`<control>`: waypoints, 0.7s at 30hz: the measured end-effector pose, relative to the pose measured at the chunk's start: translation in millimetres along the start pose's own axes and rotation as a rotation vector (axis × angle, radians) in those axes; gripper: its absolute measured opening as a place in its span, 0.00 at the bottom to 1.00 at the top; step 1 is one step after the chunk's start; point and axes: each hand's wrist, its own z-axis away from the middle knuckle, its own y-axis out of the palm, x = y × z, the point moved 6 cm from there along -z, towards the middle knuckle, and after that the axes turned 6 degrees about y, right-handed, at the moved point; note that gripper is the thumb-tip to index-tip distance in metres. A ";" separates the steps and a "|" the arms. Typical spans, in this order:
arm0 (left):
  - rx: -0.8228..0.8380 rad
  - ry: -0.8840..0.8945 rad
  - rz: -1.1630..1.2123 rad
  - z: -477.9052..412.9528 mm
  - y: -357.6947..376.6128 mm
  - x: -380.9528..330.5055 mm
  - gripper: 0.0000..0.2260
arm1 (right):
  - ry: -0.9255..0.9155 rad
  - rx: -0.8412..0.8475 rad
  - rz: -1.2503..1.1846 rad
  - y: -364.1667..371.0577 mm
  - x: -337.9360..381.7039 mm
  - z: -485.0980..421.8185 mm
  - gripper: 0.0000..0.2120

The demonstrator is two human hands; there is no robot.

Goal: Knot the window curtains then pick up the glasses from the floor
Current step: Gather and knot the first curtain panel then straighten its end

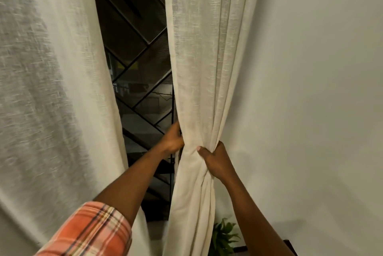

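Two cream linen curtains hang in front of a dark window. The right curtain (pixel 205 52) is gathered into a narrow bunch at waist height. My left hand (pixel 172 139) grips its left edge, fingers curled behind the fabric. My right hand (pixel 214 160) grips the bunch from the right, thumb pressed across the front. The left curtain (pixel 53 90) hangs loose and wide, untouched. No glasses are in view.
Between the curtains shows the window (pixel 141 65) with a black diagonal metal grille. A plain white wall (pixel 315 90) lies to the right. A green potted plant (pixel 224 237) stands low beside the right curtain, with a dark furniture edge (pixel 289 246) next to it.
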 end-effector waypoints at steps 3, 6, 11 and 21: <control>-0.003 -0.061 -0.018 -2.0 -2.8 0.7 0.18 | 0.012 -0.013 -0.002 -6.6 -0.4 -0.2 0.20; -0.118 -0.163 -0.025 -4.8 -16.3 8.2 0.09 | 0.014 -0.137 0.021 -19.3 0.4 0.4 0.20; -0.111 -0.127 -0.100 0.8 -43.4 13.6 0.10 | -0.018 -0.477 0.253 -34.8 8.5 10.7 0.14; 0.075 -0.007 -0.123 50.0 -8.2 -42.3 0.08 | -0.067 -0.569 0.529 16.7 20.4 6.4 0.20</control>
